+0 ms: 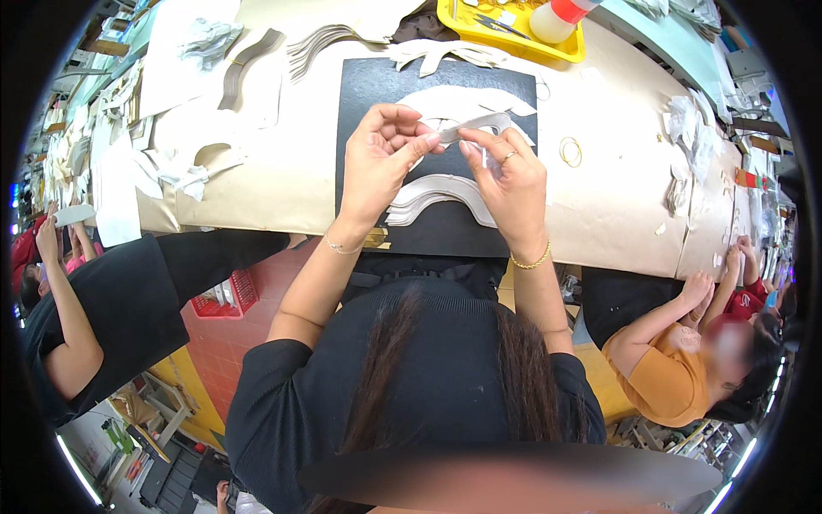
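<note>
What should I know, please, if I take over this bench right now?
Left hand and right hand: both pinch one thin curved grey strip, held above the black mat.
A stack of curved pieces lies on the mat below the hands; white cut shapes lie behind.
Yellow tray sits at the far edge.
Done: cannot tell. Left: the strip is not yet set down.

I see a mat (360, 94) lying on the counter (616, 197), with a stack of curved pieces (432, 195) on its near part. A tray (479, 34) sits behind the mat, a rubber band (571, 152) to its right, and paper scraps (171, 171) lie to its left.
</note>
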Motion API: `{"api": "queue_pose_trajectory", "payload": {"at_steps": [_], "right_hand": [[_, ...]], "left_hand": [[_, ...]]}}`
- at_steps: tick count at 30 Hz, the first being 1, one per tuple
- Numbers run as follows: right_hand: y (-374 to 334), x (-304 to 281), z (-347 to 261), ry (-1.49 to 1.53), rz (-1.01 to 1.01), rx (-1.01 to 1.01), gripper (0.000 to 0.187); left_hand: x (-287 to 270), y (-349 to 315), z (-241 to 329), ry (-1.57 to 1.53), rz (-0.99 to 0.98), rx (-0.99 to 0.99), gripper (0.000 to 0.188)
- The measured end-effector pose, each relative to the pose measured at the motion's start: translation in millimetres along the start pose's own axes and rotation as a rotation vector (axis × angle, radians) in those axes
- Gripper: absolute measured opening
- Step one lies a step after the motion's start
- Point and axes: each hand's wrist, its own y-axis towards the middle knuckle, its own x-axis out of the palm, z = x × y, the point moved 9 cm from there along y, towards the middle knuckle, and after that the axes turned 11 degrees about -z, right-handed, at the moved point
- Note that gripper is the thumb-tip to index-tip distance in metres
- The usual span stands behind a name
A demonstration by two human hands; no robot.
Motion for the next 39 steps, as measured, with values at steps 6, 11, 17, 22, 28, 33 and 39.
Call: {"api": "queue_pose_trajectory", "payload": {"at_steps": [6,11,17,22,28,33,39], "right_hand": [[3,-5,-28,-0.151,0.036,-0.150,0.021],[2,-4,-34,-0.252,0.040,-0.212,0.024],[1,-4,-39,-0.271,0.049,-0.258,0.026],[3,-6,-36,-0.204,0.051,-0.242,0.021],[-1,-22,26,0.555,0.022,0.124,0.009],[-34,-50,88,1.305,0.203,0.352,0.014],[-88,-112,160,1.396,0.624,0.350,0.009]], "left_hand": [[16,-6,23,0.127,-0.004,0.058,0.031],[24,-10,35,0.343,0.025,0.099,0.029],[29,-12,49,0.553,0.034,0.237,0.027],[35,-14,53,0.607,0.016,0.259,0.025],[18,-13,25,-0.025,-0.085,-0.040,0.024],[-11,-36,-14,-0.185,-0.064,-0.323,0.020],[-35,-75,-53,-0.174,0.005,-0.460,0.023]]}}
